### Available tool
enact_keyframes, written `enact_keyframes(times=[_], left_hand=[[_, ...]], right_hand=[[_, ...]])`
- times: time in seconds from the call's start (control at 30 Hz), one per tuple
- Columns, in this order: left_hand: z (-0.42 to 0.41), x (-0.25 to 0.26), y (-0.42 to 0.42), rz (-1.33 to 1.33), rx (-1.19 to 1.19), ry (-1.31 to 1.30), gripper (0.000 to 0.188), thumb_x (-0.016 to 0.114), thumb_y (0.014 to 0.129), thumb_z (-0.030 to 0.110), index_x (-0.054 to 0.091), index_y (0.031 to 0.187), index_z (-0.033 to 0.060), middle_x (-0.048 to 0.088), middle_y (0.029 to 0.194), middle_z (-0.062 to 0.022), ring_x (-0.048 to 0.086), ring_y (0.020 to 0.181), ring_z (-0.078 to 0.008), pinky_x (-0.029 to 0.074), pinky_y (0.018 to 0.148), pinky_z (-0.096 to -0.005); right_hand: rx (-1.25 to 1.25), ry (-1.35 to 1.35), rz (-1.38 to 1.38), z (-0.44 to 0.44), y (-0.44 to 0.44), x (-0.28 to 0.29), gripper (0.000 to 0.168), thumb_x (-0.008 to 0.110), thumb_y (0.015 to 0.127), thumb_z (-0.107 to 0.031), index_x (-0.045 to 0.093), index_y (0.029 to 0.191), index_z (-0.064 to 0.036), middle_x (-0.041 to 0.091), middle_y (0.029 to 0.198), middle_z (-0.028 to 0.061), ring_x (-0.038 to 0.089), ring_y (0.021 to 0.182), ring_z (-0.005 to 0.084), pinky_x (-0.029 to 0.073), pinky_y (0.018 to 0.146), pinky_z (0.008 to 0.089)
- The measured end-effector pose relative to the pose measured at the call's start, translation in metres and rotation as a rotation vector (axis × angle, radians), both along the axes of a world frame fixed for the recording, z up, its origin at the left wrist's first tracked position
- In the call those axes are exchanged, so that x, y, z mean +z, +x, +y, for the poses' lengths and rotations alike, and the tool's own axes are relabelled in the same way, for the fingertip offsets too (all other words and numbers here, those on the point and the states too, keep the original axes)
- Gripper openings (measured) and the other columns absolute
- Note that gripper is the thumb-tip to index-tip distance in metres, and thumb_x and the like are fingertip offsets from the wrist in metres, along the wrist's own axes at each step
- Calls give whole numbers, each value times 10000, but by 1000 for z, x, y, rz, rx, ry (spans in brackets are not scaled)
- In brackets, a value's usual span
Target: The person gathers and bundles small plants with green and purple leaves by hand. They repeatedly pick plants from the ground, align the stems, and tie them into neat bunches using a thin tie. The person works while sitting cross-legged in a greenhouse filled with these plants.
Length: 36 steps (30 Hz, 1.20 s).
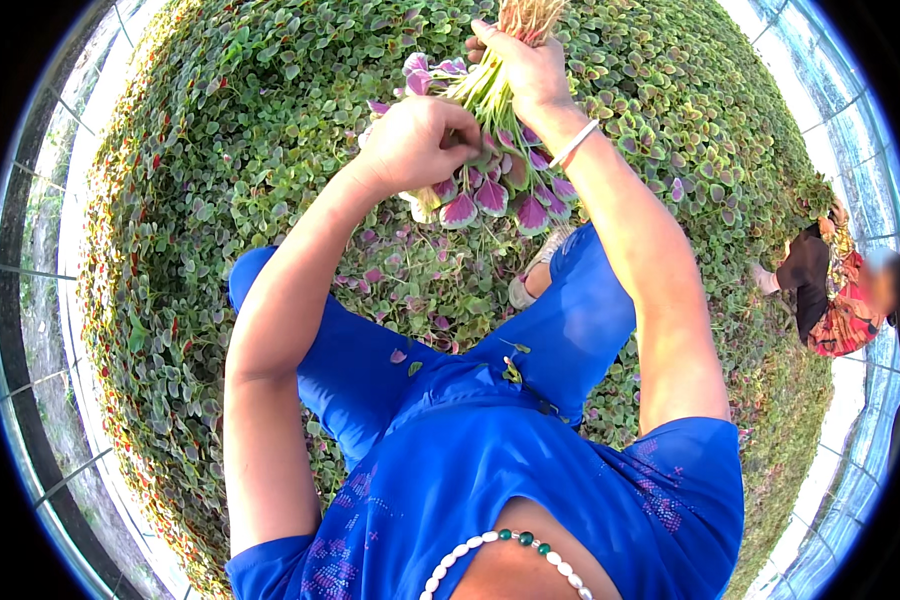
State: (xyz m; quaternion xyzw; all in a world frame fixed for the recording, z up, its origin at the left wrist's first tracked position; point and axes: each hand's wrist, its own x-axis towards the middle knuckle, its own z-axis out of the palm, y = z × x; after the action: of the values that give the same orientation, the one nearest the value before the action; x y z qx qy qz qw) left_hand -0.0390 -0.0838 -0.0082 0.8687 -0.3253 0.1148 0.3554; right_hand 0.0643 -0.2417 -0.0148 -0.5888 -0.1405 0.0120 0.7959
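My right hand (544,75), with a white band at its wrist, grips a bunch of leafy amaranth plants (495,90) by the stems. The bunch is upside down: pale brown roots (531,21) stick up above the fist, and purple leaves with green edges (491,196) hang below. My left hand (424,142) is at the left side of the bunch, thumb and forefinger pinched together on a leaf among the stems. Its other fingers are curled. Both hands are above the planted bed, out in front of my knees.
Dense low amaranth plants (270,112) surround me. Loose purple leaves (373,275) lie on the thinned ground between my legs in blue trousers (570,315). Another person (844,292) crouches at the far right, holding greens. Netting or sheeting on a frame (862,112) borders the bed.
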Motion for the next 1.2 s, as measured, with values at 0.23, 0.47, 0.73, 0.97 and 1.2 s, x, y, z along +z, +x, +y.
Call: enact_keyframes(times=[0.23,0.47,0.73,0.97,1.2], left_hand=[[9,13,-12,485,-118,-156,144,786,757,67,710,873,28,639,689,16,535,579,-30,396,516,-190],[11,-6,-8,147,187,235,276,805,658,191,626,817,54,627,779,-65,630,696,-228,512,646,-339],[11,-16,-9,-17,242,66,315,820,623,231,600,758,52,589,787,-87,608,783,-286,506,707,-379],[0,-12,-16,-237,187,-30,248,802,635,206,611,739,88,592,848,-49,585,849,-267,469,761,-386],[-8,-4,-24,-312,-34,227,248,742,658,152,687,898,118,637,972,-40,592,932,-262,453,845,-391]], right_hand=[[-200,109,7,2,13,-2,76,701,848,-90,651,862,-33,651,715,68,618,597,178,491,539,309],[-181,198,136,4,15,-3,102,715,834,-81,652,877,-12,650,713,68,621,595,189,487,532,315],[-197,204,205,1,16,-5,115,718,834,-88,647,878,-8,658,732,82,630,611,200,500,545,322],[-186,241,231,-3,19,-7,133,731,824,-100,641,869,-14,655,722,87,630,601,208,507,541,326],[-207,222,244,-4,19,-6,123,725,825,-103,635,859,-27,657,725,92,628,601,207,505,538,323]])
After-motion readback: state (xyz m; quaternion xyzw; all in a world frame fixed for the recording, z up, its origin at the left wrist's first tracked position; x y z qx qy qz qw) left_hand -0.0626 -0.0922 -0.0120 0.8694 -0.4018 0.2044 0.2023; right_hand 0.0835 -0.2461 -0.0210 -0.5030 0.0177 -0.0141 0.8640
